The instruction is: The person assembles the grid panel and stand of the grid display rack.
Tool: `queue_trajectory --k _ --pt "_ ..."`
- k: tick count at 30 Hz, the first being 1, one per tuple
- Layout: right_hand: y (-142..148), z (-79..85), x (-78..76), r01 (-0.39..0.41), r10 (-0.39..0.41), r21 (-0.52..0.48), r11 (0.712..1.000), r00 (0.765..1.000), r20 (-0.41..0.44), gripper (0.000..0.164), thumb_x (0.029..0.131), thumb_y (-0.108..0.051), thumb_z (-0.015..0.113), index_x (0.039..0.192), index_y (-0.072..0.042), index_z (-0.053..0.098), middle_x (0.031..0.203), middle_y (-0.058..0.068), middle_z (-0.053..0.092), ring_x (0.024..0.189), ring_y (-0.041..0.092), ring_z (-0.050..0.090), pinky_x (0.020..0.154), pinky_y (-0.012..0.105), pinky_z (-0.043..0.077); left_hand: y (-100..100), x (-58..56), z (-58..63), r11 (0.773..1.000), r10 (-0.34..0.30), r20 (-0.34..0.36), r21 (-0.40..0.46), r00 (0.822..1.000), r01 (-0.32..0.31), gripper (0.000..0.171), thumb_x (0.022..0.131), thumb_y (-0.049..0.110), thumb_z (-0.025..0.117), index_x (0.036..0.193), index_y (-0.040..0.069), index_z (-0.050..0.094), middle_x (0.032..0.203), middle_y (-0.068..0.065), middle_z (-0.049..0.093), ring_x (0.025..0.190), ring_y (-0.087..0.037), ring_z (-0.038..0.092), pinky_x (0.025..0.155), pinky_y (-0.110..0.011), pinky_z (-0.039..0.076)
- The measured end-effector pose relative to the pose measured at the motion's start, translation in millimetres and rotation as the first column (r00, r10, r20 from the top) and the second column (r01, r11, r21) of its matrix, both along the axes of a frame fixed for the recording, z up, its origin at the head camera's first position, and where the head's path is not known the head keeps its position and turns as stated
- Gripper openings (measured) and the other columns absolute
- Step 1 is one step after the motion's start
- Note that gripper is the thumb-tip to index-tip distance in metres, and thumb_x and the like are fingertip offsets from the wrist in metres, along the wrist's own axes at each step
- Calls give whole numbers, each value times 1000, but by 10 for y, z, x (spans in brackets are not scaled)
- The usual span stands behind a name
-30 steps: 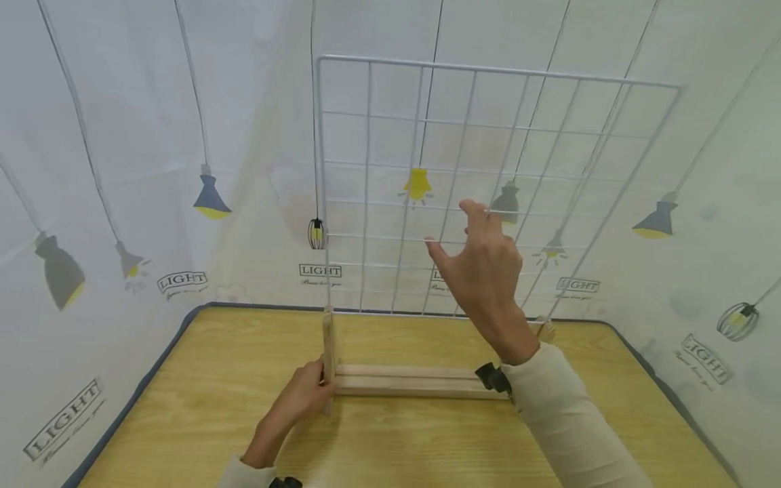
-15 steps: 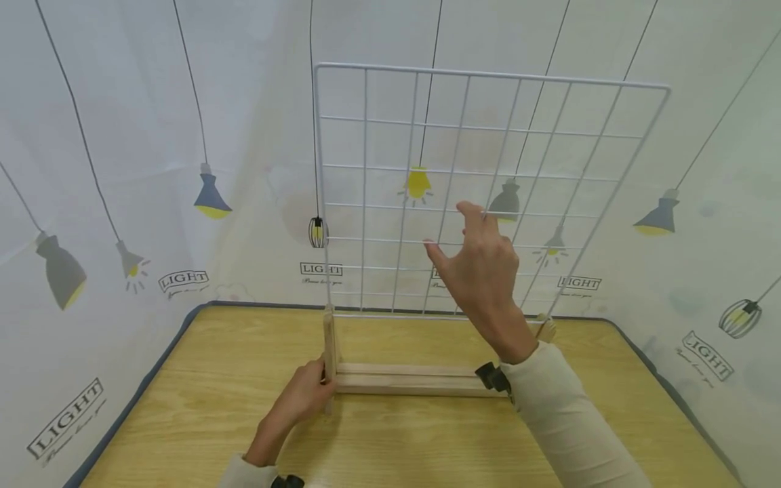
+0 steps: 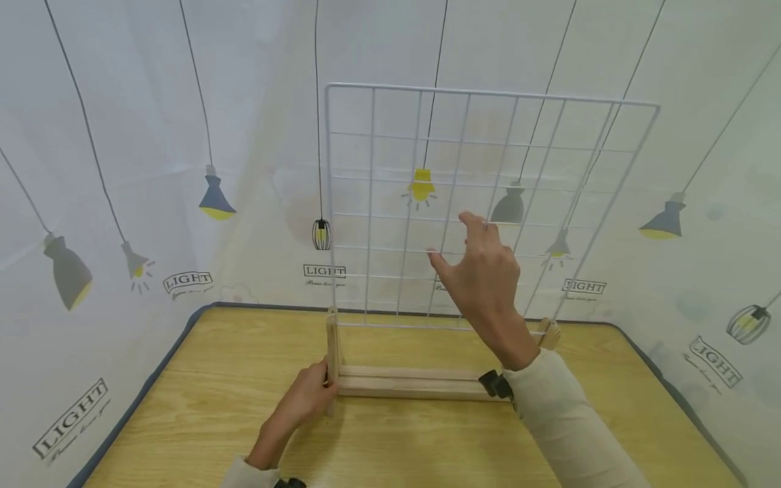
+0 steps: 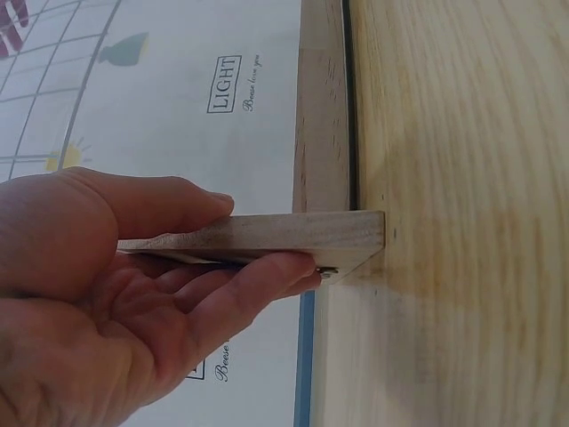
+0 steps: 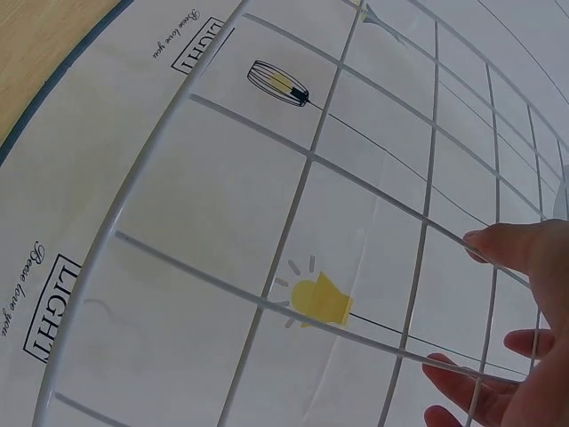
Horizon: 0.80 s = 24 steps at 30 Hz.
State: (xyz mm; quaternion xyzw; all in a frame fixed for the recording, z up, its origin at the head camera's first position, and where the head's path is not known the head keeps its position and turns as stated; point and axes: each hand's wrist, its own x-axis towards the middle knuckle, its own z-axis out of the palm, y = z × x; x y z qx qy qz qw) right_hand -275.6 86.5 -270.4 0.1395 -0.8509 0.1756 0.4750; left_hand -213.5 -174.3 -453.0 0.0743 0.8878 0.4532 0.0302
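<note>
Wire grid panel (image 3: 452,183): the white mesh stands up behind the wooden base, its lower corners at the tops of the two end boards; whether they sit in slots I cannot make out.

Left hand (image 3: 305,395): thumb against one face of the left end board (image 3: 332,342), fingers against the other, a closed pinch low down near the tabletop (image 3: 403,444). I'd say the aim is to keep the base from sliding or tipping.

Right hand (image 3: 485,278): thumb and fingers spread well apart and slightly bent, set among the middle wires; no pinch on a wire shows. To my eye it is there to prop or steady the tall mesh, which looks light and easily swayed.

Crossbars (image 3: 411,390): pale wood, running from the left end board toward the right end board (image 3: 552,333), presumably to keep the pair spaced for the panel.

Fastener (image 4: 328,271): a small metal piece by the left fingertips, perhaps a screw head joining the boards.

Backdrop (image 3: 268,102): lamp-printed sheeting behind the mesh, showing clearly through its squares.
</note>
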Motion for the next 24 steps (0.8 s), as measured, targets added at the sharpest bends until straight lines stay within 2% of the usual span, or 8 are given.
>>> queue_trajectory --k 8,12,21,24 --pt "15 -54 -14 -8 8 7 1000 1000 1 64 75 -34 87 125 -4 60 93 19 66 60 33 60 45 41 46 4 9 22 1000 1 -4 10 1000 -1 52 95 1 55 142 -15 39 129 -39 54 111 -41 63 73 -43 58" --pt "19 -80 -16 -7 7 5 1000 1000 7 64 74 -34 87 124 -4 61 93 19 67 60 33 61 45 42 46 4 18 13 1000 -4 -5 15 1000 4 52 95 1 55 142 -15 39 129 -39 54 113 -45 61 77 -46 58" --pt "8 -140 -27 -11 11 6 1000 1000 10 64 74 -33 88 124 -4 61 92 19 67 60 34 61 45 42 47 1 -2 -31 1000 -3 -9 21 1000 3 55 93 1 56 144 -13 38 132 -36 54 119 -45 58 83 -48 57" --pt "2 -152 -36 -13 13 12 1000 1000 6 63 74 -33 87 124 -4 61 91 19 67 60 34 61 45 42 46 -4 -6 -6 1000 -4 -5 18 1000 4 60 94 2 57 147 -12 33 134 -37 52 118 -46 59 83 -49 57"
